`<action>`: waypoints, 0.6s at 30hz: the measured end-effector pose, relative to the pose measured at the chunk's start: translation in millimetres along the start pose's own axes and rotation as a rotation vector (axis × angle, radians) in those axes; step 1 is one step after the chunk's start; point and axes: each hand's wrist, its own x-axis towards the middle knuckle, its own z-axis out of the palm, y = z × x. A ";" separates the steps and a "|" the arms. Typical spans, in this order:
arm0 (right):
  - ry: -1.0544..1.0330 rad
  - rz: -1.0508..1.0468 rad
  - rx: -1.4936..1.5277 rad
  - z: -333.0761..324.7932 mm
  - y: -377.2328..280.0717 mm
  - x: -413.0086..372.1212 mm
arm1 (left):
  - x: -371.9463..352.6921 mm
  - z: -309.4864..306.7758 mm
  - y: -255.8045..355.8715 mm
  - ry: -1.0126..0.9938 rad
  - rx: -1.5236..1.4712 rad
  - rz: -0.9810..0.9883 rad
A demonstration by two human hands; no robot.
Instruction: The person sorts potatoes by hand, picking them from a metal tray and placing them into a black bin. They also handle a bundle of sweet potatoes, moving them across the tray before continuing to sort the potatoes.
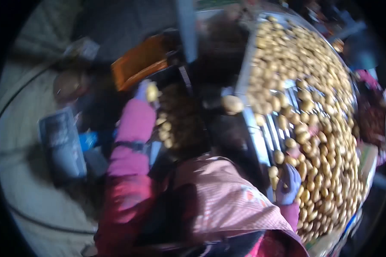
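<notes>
My left hand (142,91), in a light purple glove, grips a yellow potato (152,92). It is held above a dark bin (201,128) with several potatoes (165,130) along its left side. My right hand (288,184), gloved the same way, rests among the potatoes at the near left edge of a large sorting table (261,141). Its fingers look stretched out and slightly curved, touching potatoes (273,172); the palm side is hidden. A larger potato (232,105) shows at the table's left rim. Motion blurs much of the view.
Potatoes (326,158) heap over the slatted table, with metal bars showing between them. An orange crate (139,62) stands beyond my left hand. A grey crate (62,143) sits at the left, near a blue object (88,140). Another person's pink sleeve (366,79) appears far right.
</notes>
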 end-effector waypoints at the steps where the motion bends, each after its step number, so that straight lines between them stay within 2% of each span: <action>1: 0.012 -0.056 -0.031 -6.7 0.0 7.6 | 21.0 2.4 9.5 0.018 0.029 -0.240; 2: 0.020 -0.099 -0.074 -14.2 -5.3 23.1 | 30.9 2.5 2.5 -0.020 -0.094 -0.248; 3: 0.006 -0.113 -0.105 -25.4 -5.1 37.0 | 30.0 5.6 3.2 -0.112 -0.203 -0.382; 4: -0.016 -0.140 -0.119 -34.8 -0.7 50.6 | 21.3 2.4 1.9 -0.184 -0.162 -0.432; 6: 0.029 -0.238 -0.198 -42.6 20.9 78.0 | -8.9 15.9 -24.1 -0.050 -0.251 -0.261; 7: -0.015 -0.206 -0.218 -45.2 32.3 90.0 | -20.8 22.6 -30.3 -0.064 -0.242 -0.263; 9: -0.062 -0.187 -0.238 -41.1 57.6 117.4 | -36.6 33.1 -33.9 0.083 -0.109 -0.305; 10: -0.067 -0.196 -0.245 -35.0 75.8 130.0 | -35.6 36.5 -27.7 0.082 -0.107 -0.302; 11: -0.093 -0.182 -0.255 -29.4 95.0 140.9 | -31.1 38.6 -17.2 0.104 -0.182 -0.239; 12: -0.162 -0.074 -0.276 -32.6 98.3 154.2 | -22.3 37.7 -7.9 0.129 -0.258 -0.173; 13: -0.149 -0.002 -0.178 -16.2 127.0 164.9 | 28.5 10.5 -15.5 0.132 0.129 0.283; 14: -0.258 0.141 -0.218 -16.2 135.9 180.3 | 74.6 -11.1 -23.5 0.131 0.523 0.735; 16: -0.146 0.226 -0.206 3.7 164.4 196.6 | 9.7 50.1 76.2 0.316 -0.395 0.046; 18: -0.209 0.356 -0.194 20.2 174.5 219.8 | 6.9 48.7 78.8 -0.191 -0.294 0.100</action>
